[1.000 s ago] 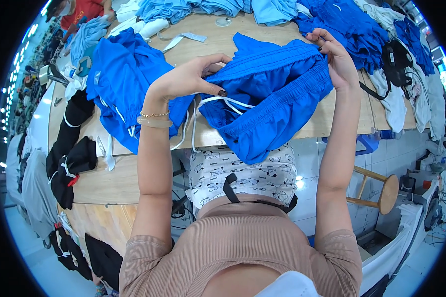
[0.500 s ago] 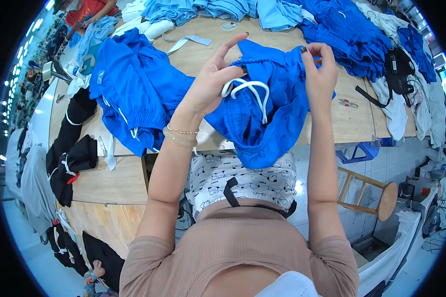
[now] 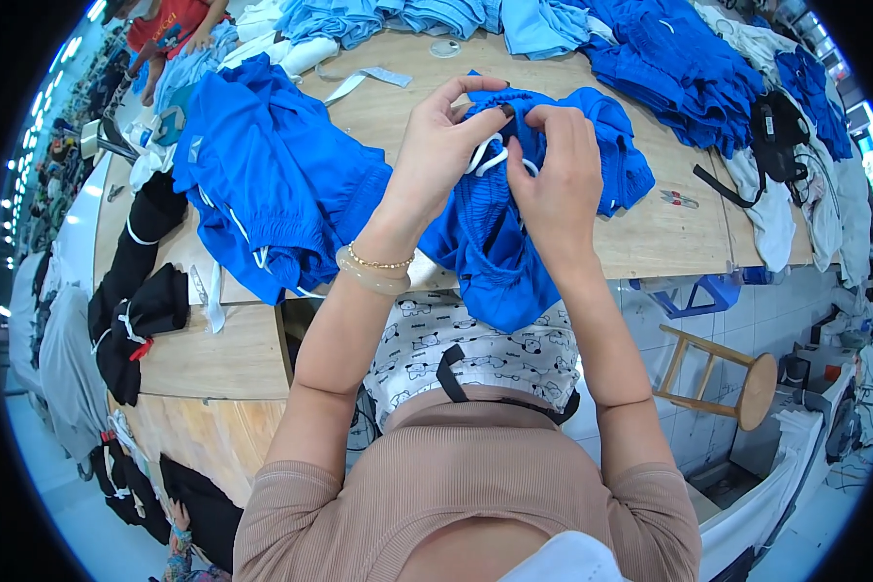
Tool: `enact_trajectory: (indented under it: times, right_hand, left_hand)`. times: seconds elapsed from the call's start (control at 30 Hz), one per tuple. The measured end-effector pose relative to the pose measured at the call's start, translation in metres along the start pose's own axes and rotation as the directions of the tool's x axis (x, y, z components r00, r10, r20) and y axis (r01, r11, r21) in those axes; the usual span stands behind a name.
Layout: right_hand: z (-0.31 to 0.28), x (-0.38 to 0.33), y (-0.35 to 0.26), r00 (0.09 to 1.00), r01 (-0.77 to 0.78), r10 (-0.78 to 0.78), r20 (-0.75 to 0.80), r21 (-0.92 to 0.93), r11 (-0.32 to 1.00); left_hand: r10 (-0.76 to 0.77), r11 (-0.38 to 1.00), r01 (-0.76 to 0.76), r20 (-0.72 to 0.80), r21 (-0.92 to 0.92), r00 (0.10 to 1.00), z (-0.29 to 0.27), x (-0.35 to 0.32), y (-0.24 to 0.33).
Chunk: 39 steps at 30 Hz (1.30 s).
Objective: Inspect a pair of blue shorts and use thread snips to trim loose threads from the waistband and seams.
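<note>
A pair of bright blue shorts [image 3: 509, 296] with a gathered elastic waistband lies at the table's near edge, part of it hanging over. My left hand [image 3: 435, 150] is closed on the waistband, thumb and forefinger pinching its upper edge. Close beside it, my right hand [image 3: 565, 184] has its fingers bent over the same waistband, the fingertips partly hidden in the fabric. Between both hands loops a white drawstring [image 3: 493, 160]. Left of these shorts a second blue garment [image 3: 281, 155] lies spread out, also with a gathered waistband and white cord.
Light blue garments [image 3: 427, 17] and a deep blue pile [image 3: 684, 73] line the far side. Small thread snips [image 3: 679, 200] lie at right, near a black bag [image 3: 781, 136]. A wooden stool [image 3: 755, 390] is on the right. At far left works a person in red [image 3: 170, 29].
My right hand has moved left and in, from the far right side of the shorts to beside my left hand. The fabric it held up now lies lower on the table.
</note>
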State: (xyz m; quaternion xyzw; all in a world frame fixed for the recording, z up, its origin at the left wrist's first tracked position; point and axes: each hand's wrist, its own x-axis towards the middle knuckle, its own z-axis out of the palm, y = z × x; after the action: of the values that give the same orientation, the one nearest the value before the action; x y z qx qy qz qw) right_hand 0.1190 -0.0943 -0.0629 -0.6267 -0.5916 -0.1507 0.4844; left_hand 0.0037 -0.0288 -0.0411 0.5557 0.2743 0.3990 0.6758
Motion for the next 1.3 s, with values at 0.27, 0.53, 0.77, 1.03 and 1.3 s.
enact_trajectory:
  times: [0.27,0.53,0.77,1.03,1.3]
  right_hand:
    - [-0.027,0.033,0.029,0.801,-0.591,0.346,0.489,0.553,0.587]
    - [-0.046,0.056,0.038,0.599,-0.769,0.175,0.782,0.5,0.399]
    - [-0.04,0.06,0.041,0.534,-0.824,0.181,0.826,0.46,0.331]
    - [-0.056,0.08,0.039,0.737,-0.529,0.009,0.676,0.569,0.63]
    - [-0.069,0.056,-0.004,0.775,-0.329,-0.017,0.632,0.426,0.843]
  left_hand:
    - [0.03,0.916,-0.023,-0.012,0.401,0.999,-0.001,-0.001,0.01]
    - [-0.101,0.974,0.075,0.109,0.215,0.989,-0.005,0.003,0.003]
    - [-0.233,0.969,0.204,0.244,0.137,0.941,-0.019,0.007,0.005]
    - [-0.043,0.999,0.04,0.228,0.016,0.973,-0.019,0.014,0.033]
    - [0.089,0.995,-0.102,0.383,0.015,0.919,-0.026,0.019,0.056]
